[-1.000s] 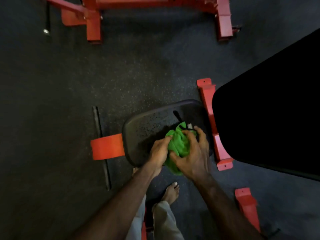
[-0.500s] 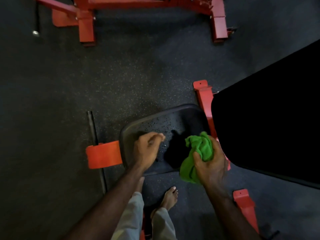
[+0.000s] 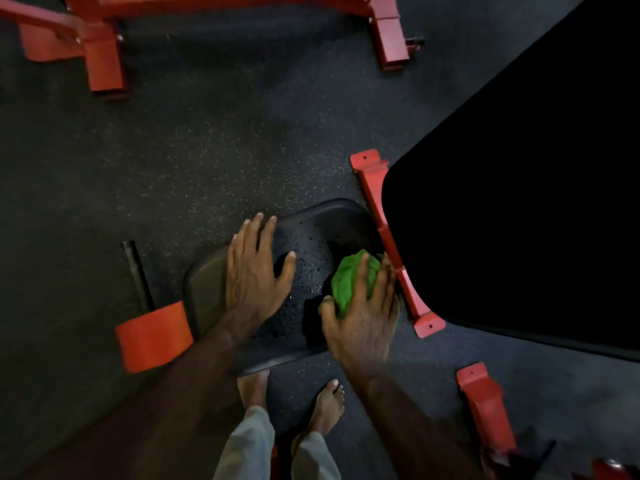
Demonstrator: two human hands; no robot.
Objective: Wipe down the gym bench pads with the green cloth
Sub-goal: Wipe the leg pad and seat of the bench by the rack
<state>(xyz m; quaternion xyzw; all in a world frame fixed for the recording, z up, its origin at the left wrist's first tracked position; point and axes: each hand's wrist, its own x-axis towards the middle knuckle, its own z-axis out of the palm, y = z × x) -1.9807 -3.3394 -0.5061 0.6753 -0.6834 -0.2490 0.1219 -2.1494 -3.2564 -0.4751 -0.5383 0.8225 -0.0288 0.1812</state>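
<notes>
Both forearms (image 3: 180,386) are bare to the edge of the picture, with no sleeves, watch or bands showing on them. The left hand (image 3: 254,271) and the right hand (image 3: 360,317) wear no gloves and no rings that can be made out in the dim light. Lower down, the legs are in light grey trousers (image 3: 247,448), and both feet (image 3: 327,407) are bare, without shoes or socks.

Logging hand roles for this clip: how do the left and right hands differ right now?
The left hand lies flat with fingers spread, bare on the seat pad; the right hand presses the bunched green cloth there. The left sits toward the pad's outer side, the right beside the red frame. Both are over the same pad.
</notes>
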